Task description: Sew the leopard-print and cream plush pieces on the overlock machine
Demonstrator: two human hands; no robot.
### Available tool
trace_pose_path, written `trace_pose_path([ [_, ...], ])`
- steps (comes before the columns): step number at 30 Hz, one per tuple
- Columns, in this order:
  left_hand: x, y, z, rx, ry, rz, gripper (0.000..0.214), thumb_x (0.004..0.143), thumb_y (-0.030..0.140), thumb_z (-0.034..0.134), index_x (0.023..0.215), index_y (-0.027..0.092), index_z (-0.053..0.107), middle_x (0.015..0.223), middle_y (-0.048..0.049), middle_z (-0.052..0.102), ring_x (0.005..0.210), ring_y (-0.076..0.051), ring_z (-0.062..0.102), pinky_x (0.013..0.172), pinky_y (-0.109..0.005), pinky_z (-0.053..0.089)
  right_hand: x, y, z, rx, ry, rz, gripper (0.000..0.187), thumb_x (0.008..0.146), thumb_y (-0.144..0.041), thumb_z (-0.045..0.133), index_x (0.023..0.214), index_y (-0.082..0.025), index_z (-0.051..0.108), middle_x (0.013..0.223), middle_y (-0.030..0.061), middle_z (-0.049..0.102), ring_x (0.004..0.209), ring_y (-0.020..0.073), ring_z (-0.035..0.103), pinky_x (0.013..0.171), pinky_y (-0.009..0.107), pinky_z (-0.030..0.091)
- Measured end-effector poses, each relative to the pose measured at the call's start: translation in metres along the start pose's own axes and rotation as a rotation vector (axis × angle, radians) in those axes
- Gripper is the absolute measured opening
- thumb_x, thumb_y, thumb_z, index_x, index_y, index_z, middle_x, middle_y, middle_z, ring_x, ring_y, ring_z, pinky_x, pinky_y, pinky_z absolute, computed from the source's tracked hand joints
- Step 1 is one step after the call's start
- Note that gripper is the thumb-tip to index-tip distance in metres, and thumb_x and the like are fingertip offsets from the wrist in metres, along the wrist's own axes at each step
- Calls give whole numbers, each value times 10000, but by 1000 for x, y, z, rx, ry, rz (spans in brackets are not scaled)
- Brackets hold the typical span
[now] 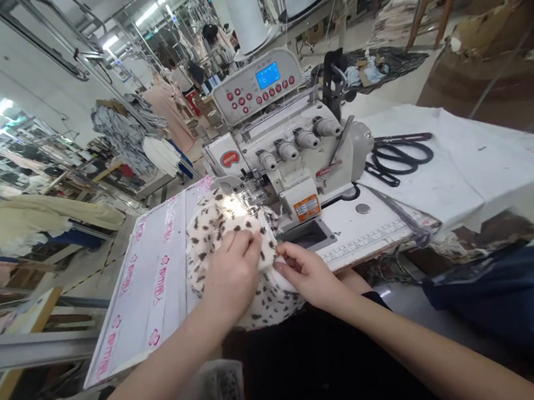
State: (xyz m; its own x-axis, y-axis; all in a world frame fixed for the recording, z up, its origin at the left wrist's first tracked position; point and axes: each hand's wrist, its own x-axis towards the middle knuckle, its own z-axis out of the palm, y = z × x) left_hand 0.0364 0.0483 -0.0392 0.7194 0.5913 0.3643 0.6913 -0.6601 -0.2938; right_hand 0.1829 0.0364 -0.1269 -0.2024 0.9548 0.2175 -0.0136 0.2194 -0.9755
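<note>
Leopard-spotted plush fabric [217, 230], soft and bunched

The cream pile carries scattered dark brown spots, and its cut edge looks shaggy. The piece sits in a rounded, puckered mound on the white tabletop [154, 282], which is printed with pink lettering. Its far end lies under the presser foot [250, 196] of a pale grey overlock sewing machine [291, 153]. The left hand [233, 275] rests on top of the mound, its fingers [245, 243] together and stretched flat, pressing rather than pinching. The right hand [307, 275] is at the fabric's right side, its thumb and fingers [285, 256] clamped on a fold. To the right of the machine, black-handled scissors [400, 157] lie on a white cloth [473, 165], and a printed ruler [367, 243] runs along the tabletop's near edge. Two white thread cones [244, 11] stand behind the machine, whose blue display [267, 76] is lit
</note>
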Motion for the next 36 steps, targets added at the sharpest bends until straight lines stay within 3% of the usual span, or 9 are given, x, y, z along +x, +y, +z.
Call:
trace_pose_path([
  [2,-9,11,1,-7,7,-44,250,770,64,479,1007,29,550,833,-112,524,779,-217,462,631,-327,468,1,-2,-1,36,-34,-17,63,788,-199,456,770,-186,515,731,-5,477,708,138,466,671,250,370],
  [7,-28,31,11,-79,32,-106,114,825,104,470,907,70,541,747,-74,521,706,-181,501,616,-305,467,6,-5,-5,242,-55,64,273,860,-347,362,681,-176,478,684,-5,460,686,135,448,653,246,355],
  [10,-33,39,13,-121,51,-116,133,836,111,464,937,67,538,770,-86,538,735,-186,519,635,-309,475,11,-3,-2,209,-75,93,331,834,-419,424,608,-178,425,598,-32,369,604,116,378,589,237,320],
  [12,-33,40,10,-203,-21,-154,178,842,130,462,989,69,541,803,-92,544,766,-190,521,660,-321,481,13,0,1,133,-70,96,349,807,-403,475,560,-181,366,570,-43,319,574,107,338,553,232,288],
  [15,-24,30,0,-437,-127,-213,159,850,156,459,940,116,585,793,-64,549,759,-163,520,655,-296,479,11,2,5,31,-62,51,356,801,-348,485,536,-183,314,577,-40,312,589,111,348,559,235,281],
  [17,-14,16,-4,-496,-28,-250,152,848,163,474,924,139,603,847,-59,566,820,-159,522,711,-298,475,8,0,4,-7,-82,21,337,806,-325,479,545,-183,321,607,-32,334,616,119,371,574,238,294],
  [20,-2,-5,0,-406,118,-269,201,841,173,497,1013,167,602,1022,-69,557,978,-193,481,860,-374,431,4,-11,-1,-49,-106,14,338,805,-315,490,551,-185,307,630,-30,325,606,115,367,564,236,303],
  [25,-3,-17,13,-359,87,-201,264,846,174,492,1094,189,582,1111,-81,505,1028,-205,435,875,-382,420,-1,-23,-8,-130,-147,20,366,805,-312,492,536,-187,277,637,-30,300,589,110,360,539,233,301],
  [36,1,-34,19,-365,7,-190,268,878,216,440,1112,204,570,1102,-86,482,1027,-201,438,850,-372,432,15,-14,-6,-218,-101,-48,377,810,-298,514,543,-187,272,633,-34,309,570,103,359,532,229,291],
])
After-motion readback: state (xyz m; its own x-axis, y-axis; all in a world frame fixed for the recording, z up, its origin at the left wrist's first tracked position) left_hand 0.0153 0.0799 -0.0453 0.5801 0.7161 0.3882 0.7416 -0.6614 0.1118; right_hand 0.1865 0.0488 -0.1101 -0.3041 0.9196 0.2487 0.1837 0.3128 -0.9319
